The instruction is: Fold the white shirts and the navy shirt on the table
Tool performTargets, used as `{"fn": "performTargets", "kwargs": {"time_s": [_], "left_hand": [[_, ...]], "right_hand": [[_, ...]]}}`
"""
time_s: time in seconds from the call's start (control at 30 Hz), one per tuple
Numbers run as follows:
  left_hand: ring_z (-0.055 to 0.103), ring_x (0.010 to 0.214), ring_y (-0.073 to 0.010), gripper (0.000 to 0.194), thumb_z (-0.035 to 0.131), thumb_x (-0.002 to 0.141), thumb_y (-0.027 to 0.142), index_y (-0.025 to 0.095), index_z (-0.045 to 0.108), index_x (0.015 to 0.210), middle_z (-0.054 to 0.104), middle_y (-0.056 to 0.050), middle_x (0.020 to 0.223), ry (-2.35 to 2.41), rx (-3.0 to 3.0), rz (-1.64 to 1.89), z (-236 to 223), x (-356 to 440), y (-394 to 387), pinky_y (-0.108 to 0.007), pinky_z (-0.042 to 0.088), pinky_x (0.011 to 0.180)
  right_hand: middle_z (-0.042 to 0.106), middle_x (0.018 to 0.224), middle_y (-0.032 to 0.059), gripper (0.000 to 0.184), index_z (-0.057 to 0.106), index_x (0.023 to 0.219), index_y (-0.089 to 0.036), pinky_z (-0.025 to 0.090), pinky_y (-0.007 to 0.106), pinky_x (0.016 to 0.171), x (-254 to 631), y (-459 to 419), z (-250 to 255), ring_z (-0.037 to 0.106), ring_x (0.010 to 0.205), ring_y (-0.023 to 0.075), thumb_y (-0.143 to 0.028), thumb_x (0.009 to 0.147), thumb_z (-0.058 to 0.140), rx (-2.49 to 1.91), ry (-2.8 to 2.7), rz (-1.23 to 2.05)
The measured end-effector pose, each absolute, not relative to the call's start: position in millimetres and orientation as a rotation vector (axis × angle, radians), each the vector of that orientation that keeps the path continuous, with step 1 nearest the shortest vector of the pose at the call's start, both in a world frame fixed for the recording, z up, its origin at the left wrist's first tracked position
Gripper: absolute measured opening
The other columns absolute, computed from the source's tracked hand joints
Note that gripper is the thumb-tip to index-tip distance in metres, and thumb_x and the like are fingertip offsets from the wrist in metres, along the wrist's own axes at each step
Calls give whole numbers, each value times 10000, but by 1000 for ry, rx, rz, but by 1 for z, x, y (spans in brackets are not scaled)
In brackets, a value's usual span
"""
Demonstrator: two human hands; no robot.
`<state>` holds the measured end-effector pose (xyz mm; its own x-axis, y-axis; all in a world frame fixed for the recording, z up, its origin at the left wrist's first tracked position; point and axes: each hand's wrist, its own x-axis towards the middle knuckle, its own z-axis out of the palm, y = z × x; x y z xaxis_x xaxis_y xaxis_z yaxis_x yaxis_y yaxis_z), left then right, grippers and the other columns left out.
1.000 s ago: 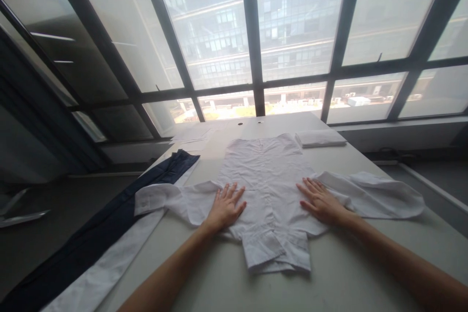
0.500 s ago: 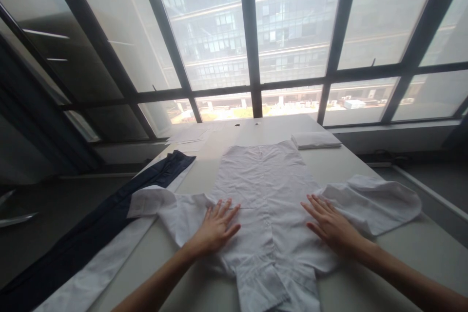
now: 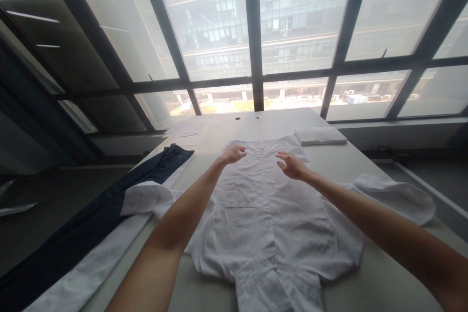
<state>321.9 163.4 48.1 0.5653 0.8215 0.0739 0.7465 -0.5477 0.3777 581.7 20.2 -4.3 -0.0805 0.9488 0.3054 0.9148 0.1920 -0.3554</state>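
A white button-up shirt lies spread on the white table, its button line running away from me and a pocket on its left half. One sleeve stretches out left, the other sleeve right. Over the shirt's far left part is my left hand, fingers bent with a small gap to the thumb. My right hand is over the far right part, fingers loosely curved and apart. Neither hand visibly holds cloth; whether they touch the shirt I cannot tell. My forearms cover parts of its sides.
Dark blue trousers lie along the table's left edge, over white cloth. A folded white cloth sits at the far right, paper sheets at the far left. Large windows rise behind the table.
Both hands have left the middle of the shirt, where they lay flat with fingers spread, and moved forward and inward to its far end. Their fingers are now more curved.
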Motion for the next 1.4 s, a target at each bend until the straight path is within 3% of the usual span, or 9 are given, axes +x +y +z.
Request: {"fn": "performTargets", "kwargs": {"time_s": [0.17, 0.4, 0.5, 0.6, 0.87, 1.03, 1.23, 1.33, 1.4], "left_hand": [[687, 1084, -185, 423, 589, 914, 165, 206, 647, 1332, 735, -49, 1221, 1364, 2477, 381, 26, 372, 212, -243, 495, 966], [602, 1231, -239, 283, 594, 927, 191, 198, 746, 1166, 702, -108, 1248, 1459, 2493, 459, -9, 419, 255, -306, 428, 1082], [617, 1182, -255, 227, 605, 934, 232, 182, 774, 1077, 710, -138, 1173, 1492, 2482, 489, -20, 423, 267, -319, 444, 1050], [641, 1110, -238, 244, 656, 911, 257, 177, 757, 1117, 713, -128, 1133, 1532, 2443, 527, -29, 423, 279, -304, 463, 1006], [658, 973, -204, 168, 731, 850, 301, 194, 785, 968, 727, -72, 1026, 1524, 2371, 579, -35, 423, 299, -278, 489, 912], [659, 988, -187, 169, 671, 899, 257, 196, 740, 1041, 713, -56, 1056, 1523, 2336, 622, -26, 416, 299, -274, 502, 890], [547, 1245, -316, 395, 613, 943, 311, 229, 591, 1329, 573, -137, 1342, 1567, 2394, 703, -20, 408, 275, -481, 463, 1001], [521, 1298, -252, 353, 489, 992, 229, 249, 604, 1324, 569, -90, 1398, 1387, 2543, 661, -24, 408, 253, -429, 400, 1099], [504, 1328, -220, 332, 491, 995, 251, 266, 637, 1293, 577, -52, 1421, 1227, 2639, 583, -30, 410, 237, -393, 344, 1156]], "right_hand": [[544, 1470, 173, 427, 599, 1364, -108, 341, 439, 1169, 579, 74, -15, 462, 1395, 292, -238, 973, 486, -1795, -2077, 62], [514, 1508, 131, 421, 584, 1389, -176, 328, 418, 1167, 578, 135, -28, 432, 1417, 266, -283, 1002, 458, -1796, -2144, 59], [490, 1533, 119, 459, 554, 1424, -192, 293, 439, 1186, 580, 153, -33, 378, 1454, 267, -392, 1033, 419, -1773, -2166, 75], [474, 1546, 117, 510, 537, 1439, -196, 268, 476, 1194, 584, 164, -41, 335, 1477, 282, -475, 1048, 365, -1760, -2173, 102], [454, 1557, 136, 502, 545, 1430, -199, 256, 521, 1187, 587, 164, -59, 353, 1464, 301, -452, 1063, 313, -1798, -2127, 80], [425, 1577, 134, 488, 512, 1461, -206, 235, 532, 1195, 584, 161, -57, 331, 1477, 302, -402, 1062, 310, -1812, -2146, 92], [429, 1579, 117, 463, 536, 1444, -220, 180, 559, 1211, 586, 162, -55, 317, 1486, 294, -357, 1033, 372, -1737, -2020, 260], [525, 1504, 119, 430, 626, 1342, -188, 205, 488, 1226, 586, 166, -51, 399, 1439, 270, -337, 977, 454, -1561, -1642, 476], [592, 1431, 130, 437, 654, 1287, -174, 297, 482, 1192, 583, 168, -45, 481, 1374, 274, -373, 976, 421, -1475, -1407, 556]]}}
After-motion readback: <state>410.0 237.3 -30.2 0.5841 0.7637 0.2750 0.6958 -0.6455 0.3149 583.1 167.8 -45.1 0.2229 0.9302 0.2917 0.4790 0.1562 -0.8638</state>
